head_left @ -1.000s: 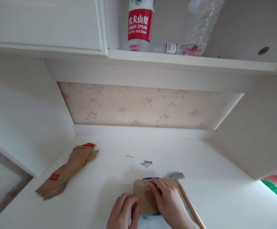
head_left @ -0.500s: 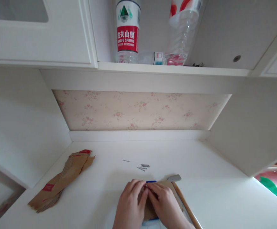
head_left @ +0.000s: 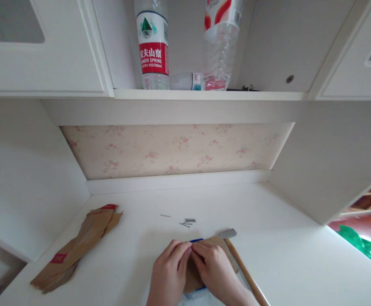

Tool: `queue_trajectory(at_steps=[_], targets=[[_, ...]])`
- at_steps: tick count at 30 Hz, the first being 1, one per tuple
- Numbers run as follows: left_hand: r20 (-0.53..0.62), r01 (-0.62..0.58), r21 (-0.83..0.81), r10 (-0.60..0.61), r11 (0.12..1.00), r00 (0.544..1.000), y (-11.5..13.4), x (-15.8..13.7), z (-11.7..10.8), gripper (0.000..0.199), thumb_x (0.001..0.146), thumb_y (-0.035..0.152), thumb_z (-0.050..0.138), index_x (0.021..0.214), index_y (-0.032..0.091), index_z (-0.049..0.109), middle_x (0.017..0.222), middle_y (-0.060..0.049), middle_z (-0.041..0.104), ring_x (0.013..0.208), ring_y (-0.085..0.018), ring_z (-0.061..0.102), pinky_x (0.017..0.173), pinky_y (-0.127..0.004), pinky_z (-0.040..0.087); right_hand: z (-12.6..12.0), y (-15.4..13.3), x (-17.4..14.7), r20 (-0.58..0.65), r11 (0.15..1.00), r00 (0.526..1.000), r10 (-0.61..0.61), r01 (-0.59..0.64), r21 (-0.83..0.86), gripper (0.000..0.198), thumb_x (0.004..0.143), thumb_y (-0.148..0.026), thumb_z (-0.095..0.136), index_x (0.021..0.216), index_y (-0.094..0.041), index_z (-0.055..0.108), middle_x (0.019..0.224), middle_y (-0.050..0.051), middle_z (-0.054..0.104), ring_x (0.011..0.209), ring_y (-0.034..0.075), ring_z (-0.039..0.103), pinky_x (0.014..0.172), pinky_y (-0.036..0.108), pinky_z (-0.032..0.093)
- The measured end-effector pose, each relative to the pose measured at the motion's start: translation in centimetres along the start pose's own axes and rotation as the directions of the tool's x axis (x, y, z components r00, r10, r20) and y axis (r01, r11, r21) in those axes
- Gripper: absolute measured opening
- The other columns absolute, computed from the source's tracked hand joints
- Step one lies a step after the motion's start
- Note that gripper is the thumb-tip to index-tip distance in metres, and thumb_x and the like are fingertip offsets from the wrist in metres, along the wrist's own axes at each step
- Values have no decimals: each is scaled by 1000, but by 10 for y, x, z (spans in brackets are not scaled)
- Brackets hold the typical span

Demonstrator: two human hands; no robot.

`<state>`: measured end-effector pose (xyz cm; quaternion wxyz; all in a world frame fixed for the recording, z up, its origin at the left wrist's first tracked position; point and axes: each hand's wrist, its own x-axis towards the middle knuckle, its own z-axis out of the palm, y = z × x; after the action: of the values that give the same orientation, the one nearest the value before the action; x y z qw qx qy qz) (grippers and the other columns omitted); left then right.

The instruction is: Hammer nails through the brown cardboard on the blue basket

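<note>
My left hand (head_left: 172, 265) and my right hand (head_left: 213, 262) meet fingertip to fingertip, both closed in a pinch. Whatever they pinch is hidden by the fingers. Beneath them lies a piece of brown cardboard (head_left: 193, 276), with a blue edge (head_left: 196, 240) of something under it showing at the far and near sides. A hammer (head_left: 245, 272) with a wooden handle and grey metal head rests along the cardboard's right side, close to my right hand. Beyond my hands, several thin grey nails (head_left: 188, 222) lie in a small heap, with a single nail (head_left: 165, 215) apart to the left.
Torn corrugated cardboard (head_left: 77, 250) lies on the white desktop (head_left: 287, 250) at the left. Overhead, a shelf (head_left: 204, 95) holds a labelled water bottle (head_left: 153, 51), a second clear bottle (head_left: 220, 55) and a bottle on its side (head_left: 181, 80). Side panels flank the desk.
The whole view has shifted, so the shelf and desk appear further left. My hands stay pinched together over the cardboard, the fingertips slightly closer together.
</note>
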<state>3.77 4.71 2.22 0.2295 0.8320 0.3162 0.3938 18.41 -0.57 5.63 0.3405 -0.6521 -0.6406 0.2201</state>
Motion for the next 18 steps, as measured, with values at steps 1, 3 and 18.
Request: queue_trajectory(at_steps=[1, 3, 18], targets=[[3, 3, -5, -3, 1000, 1000, 0, 0, 0, 20, 103, 28, 45, 108, 27, 65, 97, -2, 71, 90, -16, 70, 81, -25, 56, -1, -2, 0, 0, 1000, 1000, 4, -4, 6, 28, 94, -15, 51, 89, -25, 76, 88, 4, 79, 83, 20, 71, 74, 28, 48], [10, 6, -14, -6, 1000, 1000, 1, 1, -1, 20, 104, 27, 44, 106, 27, 64, 95, -2, 71, 89, -16, 70, 81, -25, 56, -6, -4, -3, -3, 1000, 1000, 9, -9, 29, 25, 94, -19, 53, 91, -27, 77, 91, 3, 80, 85, 19, 72, 76, 27, 49], [-109, -52, 63, 58, 997, 992, 2, -2, 5, 21, 106, 35, 38, 102, 25, 57, 86, -3, 74, 77, -17, 74, 68, -24, 58, -51, 117, -127, -318, 802, 757, 570, -597, 17, 57, 89, -61, 39, 116, -19, 66, 107, 13, 76, 78, 23, 73, 75, 36, 57]])
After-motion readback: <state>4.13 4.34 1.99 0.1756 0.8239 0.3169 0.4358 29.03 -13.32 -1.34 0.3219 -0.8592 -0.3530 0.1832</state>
